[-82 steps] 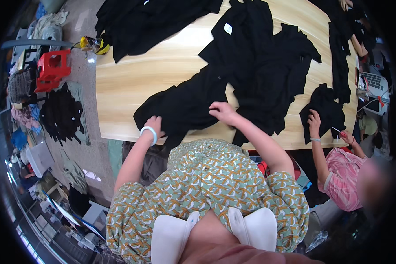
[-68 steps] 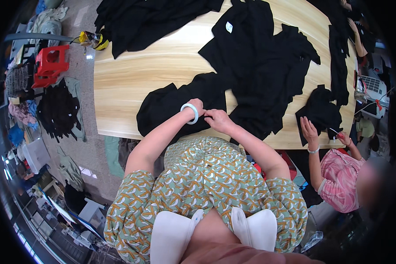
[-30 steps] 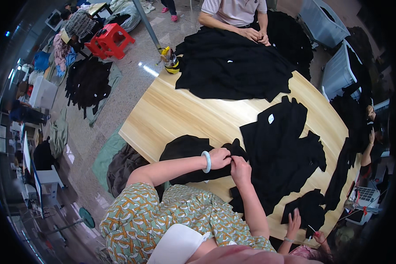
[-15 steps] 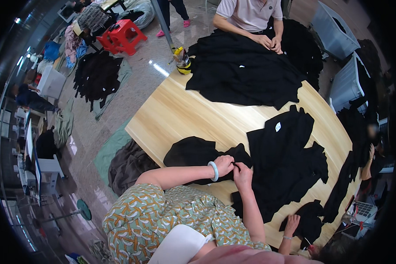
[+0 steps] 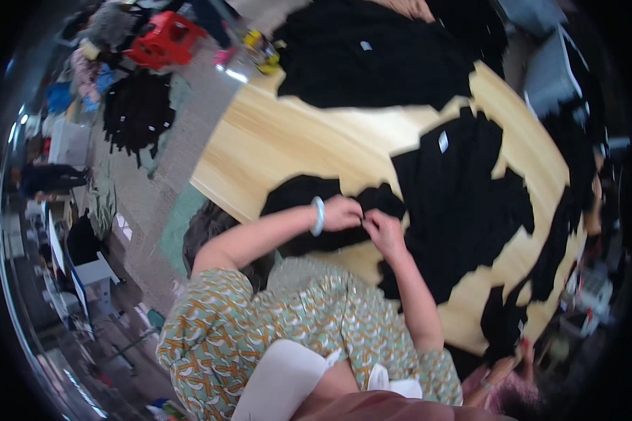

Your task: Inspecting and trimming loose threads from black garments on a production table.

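Note:
My left hand [image 5: 342,213], with a pale bangle at the wrist, pinches the edge of a black knit garment [image 5: 300,191] lying on the table. Close beside it, my right hand [image 5: 386,231] has its thumb and fingers closed on the same dark cloth. The fingertips of both hands nearly meet, and any small thing between them is too blurred to make out. To the right of my right hand, a larger black garment [image 5: 460,203] is spread out, with a white label [image 5: 443,142] near its top.
The wooden table [image 5: 260,133] bears more black garments [image 5: 372,56] at the far side, by another person's arm [image 5: 411,7]. At lower right, a co-worker's hand [image 5: 505,368] is near black cloth [image 5: 502,319]. Grey bins [image 5: 551,77], a red stool [image 5: 165,41] and a dark pile [image 5: 139,109] stand around.
The view has shifted, so the table and far garments sit higher in the picture. My hands have drawn slightly apart, still on the cloth. The lower-right co-worker's hand has moved off the black cloth.

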Demonstrator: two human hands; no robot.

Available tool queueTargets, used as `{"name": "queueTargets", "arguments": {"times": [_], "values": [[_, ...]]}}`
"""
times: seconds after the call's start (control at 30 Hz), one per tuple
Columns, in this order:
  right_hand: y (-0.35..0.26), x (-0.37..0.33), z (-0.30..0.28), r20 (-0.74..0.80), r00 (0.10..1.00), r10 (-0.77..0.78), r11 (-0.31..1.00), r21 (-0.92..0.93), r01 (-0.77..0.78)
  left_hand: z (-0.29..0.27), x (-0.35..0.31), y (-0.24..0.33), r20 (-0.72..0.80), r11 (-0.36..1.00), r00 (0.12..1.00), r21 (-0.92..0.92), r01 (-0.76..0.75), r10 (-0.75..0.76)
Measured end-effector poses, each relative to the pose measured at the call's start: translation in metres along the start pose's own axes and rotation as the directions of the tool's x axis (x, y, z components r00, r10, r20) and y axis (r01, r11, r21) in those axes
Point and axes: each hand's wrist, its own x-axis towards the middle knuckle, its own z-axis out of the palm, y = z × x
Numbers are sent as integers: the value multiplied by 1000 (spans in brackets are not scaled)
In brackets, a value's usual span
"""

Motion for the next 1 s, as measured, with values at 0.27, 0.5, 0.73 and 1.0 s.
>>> {"name": "queueTargets", "arguments": {"times": [0.27,0.5,0.73,1.0], "values": [[56,-21,31,47,982,181,970,-170,-171,9,-4,-65,68,914,912,45,402,-405],[47,-27,34,-21,988,156,974,-166,-157,32,42,-26,-350,765,906,509,396,-236],[50,-29,33,-96,987,132,975,-169,-147,61,52,-56,-200,698,951,645,310,-237],[35,-8,15,-164,977,133,972,-171,-161,48,50,-38,-231,679,963,686,261,-136]]}}
